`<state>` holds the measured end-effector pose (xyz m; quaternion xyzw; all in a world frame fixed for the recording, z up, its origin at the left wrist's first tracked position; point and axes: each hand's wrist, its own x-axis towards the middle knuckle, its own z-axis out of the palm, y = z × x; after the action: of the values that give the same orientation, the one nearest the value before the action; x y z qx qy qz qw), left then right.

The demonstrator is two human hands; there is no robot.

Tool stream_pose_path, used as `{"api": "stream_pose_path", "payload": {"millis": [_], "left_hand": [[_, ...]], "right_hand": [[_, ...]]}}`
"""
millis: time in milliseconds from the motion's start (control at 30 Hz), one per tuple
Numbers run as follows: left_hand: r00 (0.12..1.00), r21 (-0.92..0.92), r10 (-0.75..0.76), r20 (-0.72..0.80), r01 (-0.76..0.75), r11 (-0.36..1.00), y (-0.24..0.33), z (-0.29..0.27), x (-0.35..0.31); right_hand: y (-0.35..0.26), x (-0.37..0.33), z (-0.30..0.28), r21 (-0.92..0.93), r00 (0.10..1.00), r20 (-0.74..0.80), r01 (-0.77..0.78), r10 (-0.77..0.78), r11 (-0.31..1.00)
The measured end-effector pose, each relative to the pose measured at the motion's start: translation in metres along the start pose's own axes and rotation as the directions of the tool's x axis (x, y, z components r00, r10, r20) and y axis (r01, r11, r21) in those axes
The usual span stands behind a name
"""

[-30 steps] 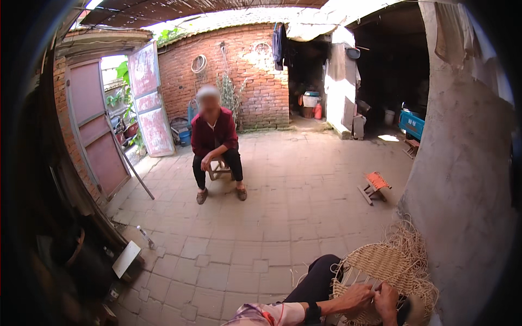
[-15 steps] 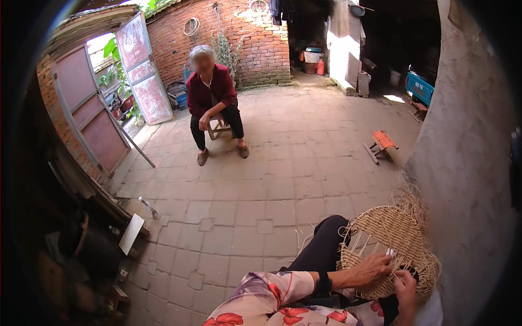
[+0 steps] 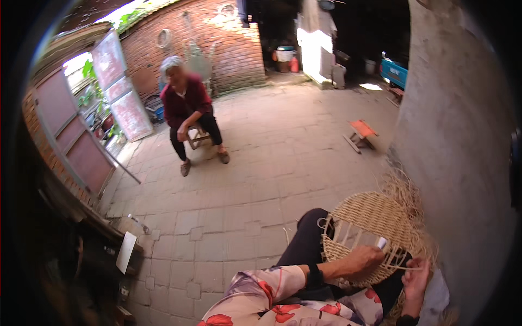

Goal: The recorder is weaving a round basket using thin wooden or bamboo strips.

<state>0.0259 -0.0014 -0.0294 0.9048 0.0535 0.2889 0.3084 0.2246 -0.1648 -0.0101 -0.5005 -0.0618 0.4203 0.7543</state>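
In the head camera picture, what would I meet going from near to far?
Rounded tan woven-fibre piece → flat white rectangular board → seated person in a dark red jacket → red brick wall.

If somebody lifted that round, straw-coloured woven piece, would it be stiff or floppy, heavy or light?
The round, straw-coloured woven piece is probably light for its size, as it looks like thin cord with open gaps. Its closely woven area likely holds its shape fairly well, while the bare, pale strands across the gap may flex.
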Motion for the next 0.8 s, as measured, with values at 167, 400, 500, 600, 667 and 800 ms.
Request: {"api": "stream_pose_path", "payload": {"millis": [167,400,500,600,667,800], "left_hand": [[0.996,0.004,-0.072,0.060,0.072,0.997,0.004,-0.003,0.007],[0.992,-0.024,-0.107,0.069,0.109,0.994,0.018,-0.010,0.020],[0.987,0.092,-0.130,0.092,0.122,0.988,0.021,-0.003,0.024],[0.983,0.262,-0.150,0.107,0.118,0.958,0.023,0.005,0.029],[0.981,0.266,-0.155,0.119,0.119,0.957,0.024,0.007,0.030],[0.959,0.273,-0.220,0.181,0.166,0.948,0.024,0.003,0.028]], "right_hand": [[-0.004,-0.017,0.008,-0.331,0.957,0.287,0.059,0.041,0.942],[-0.004,-0.014,0.019,-0.157,0.964,0.247,0.141,-0.100,0.977],[-0.007,-0.007,0.029,-0.224,0.941,0.318,0.193,-0.116,0.955],[-0.009,0.010,0.048,-0.465,0.907,0.414,0.282,-0.075,0.839],[-0.006,0.017,0.060,-0.721,0.807,0.552,0.589,-0.212,0.366],[0.010,0.012,0.071,-0.816,0.793,0.573,0.532,-0.204,-0.225]]}}
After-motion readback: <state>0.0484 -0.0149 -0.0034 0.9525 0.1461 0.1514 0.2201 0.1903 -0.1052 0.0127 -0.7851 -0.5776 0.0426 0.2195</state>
